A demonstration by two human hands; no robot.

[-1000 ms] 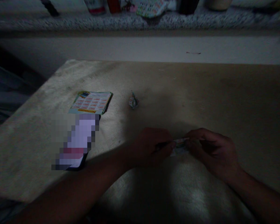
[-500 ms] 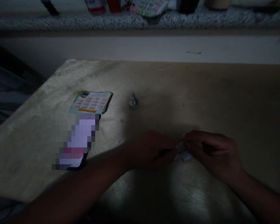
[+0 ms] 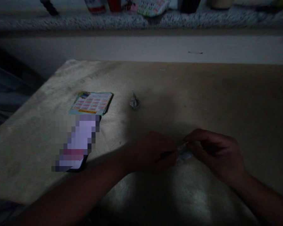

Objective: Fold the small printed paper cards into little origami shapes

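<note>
Between my two hands is a small piece of folded printed paper (image 3: pixel 185 155), low over the table's right half. My left hand (image 3: pixel 155 152) is closed, pinching the paper's left side; its fingertips are in shadow. From the right, my right hand (image 3: pixel 217 153) pinches the upper right edge between thumb and forefinger. A small folded paper shape (image 3: pixel 134 102) with similar print stands on the table beyond my left hand. How the held paper is folded is too dark to make out.
A stack of printed calendar cards (image 3: pixel 91 103) lies at the left of the table (image 3: pixel 238 94). Nearer stands a phone with a blurred screen (image 3: pixel 81 138), beside my left forearm. Behind the table, a speckled stone ledge (image 3: pixel 122 22) carries several containers and a printed packet (image 3: pixel 153 7).
My right thumb and forefinger have shifted slightly up and left, and the paper's upper edge tilts or folds, showing less of its face. My left hand stays nearly still.
</note>
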